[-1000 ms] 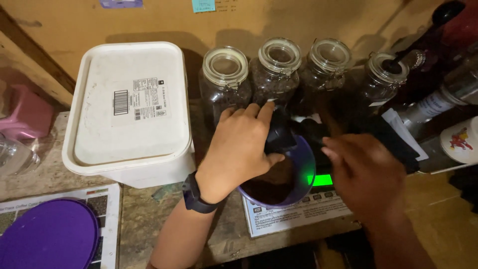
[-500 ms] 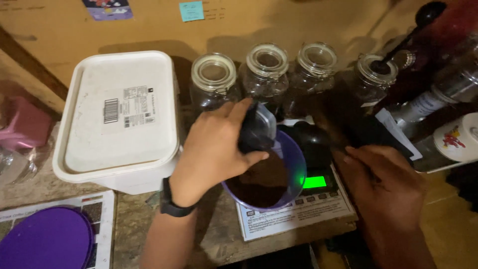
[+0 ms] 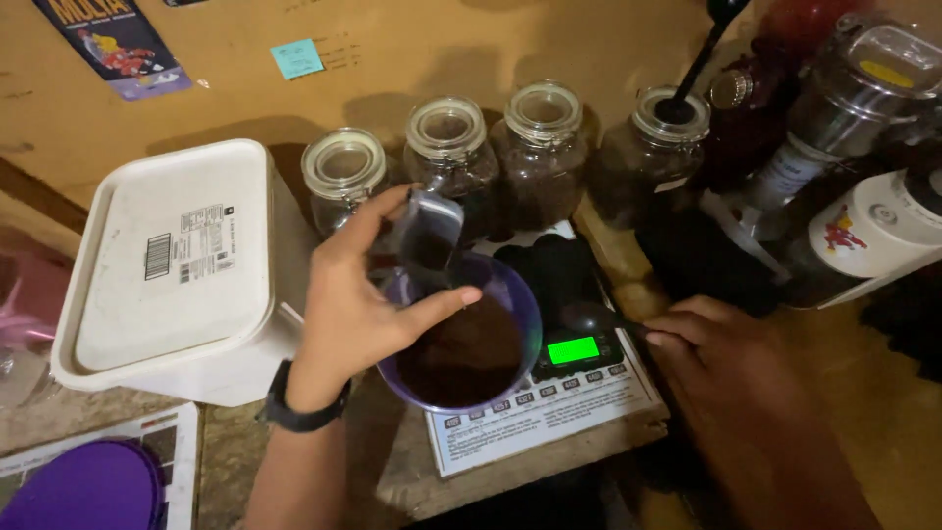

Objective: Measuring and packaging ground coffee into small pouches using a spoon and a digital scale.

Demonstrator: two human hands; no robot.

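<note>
- while the left hand (image 3: 358, 309) hangs over the purple bowl (image 3: 520, 304), its fingers (image 3: 446, 302) are closed around a small metal scoop (image 3: 432, 231), thumb stretched out across the bowl's rim.
- the scoop is tilted, its open end above the near-left side of the bowl.
- the purple bowl holds dark brown ground powder (image 3: 469, 355) and sits on a kitchen scale (image 3: 559, 393), at the left of its platform.
- the scale's small display (image 3: 573, 350) glows green just right of the bowl; a printed white panel forms the scale's front.
- the right hand (image 3: 731, 378) rests on the desk (image 3: 863, 393) to the right of the scale, fingers loosely spread and holding nothing, fingertips close to the scale's right edge.
- a black wrist band (image 3: 299, 412) circles the left wrist.
- behind the bowl stand four glass jars (image 3: 545, 147) in a row against the wall, each with dark contents; the rightmost has a dark handle sticking up out of it.
- left of the bowl, a large white lidded tub (image 3: 172, 265) with a barcode label sits touching the left forearm's side of the scene.
- a purple lid (image 3: 83, 488) lies at the bottom left corner on a printed sheet.
- at the far right are a metal-topped grinder (image 3: 854, 93) and a white rounded container (image 3: 878, 231), well apart from the bowl.
</note>
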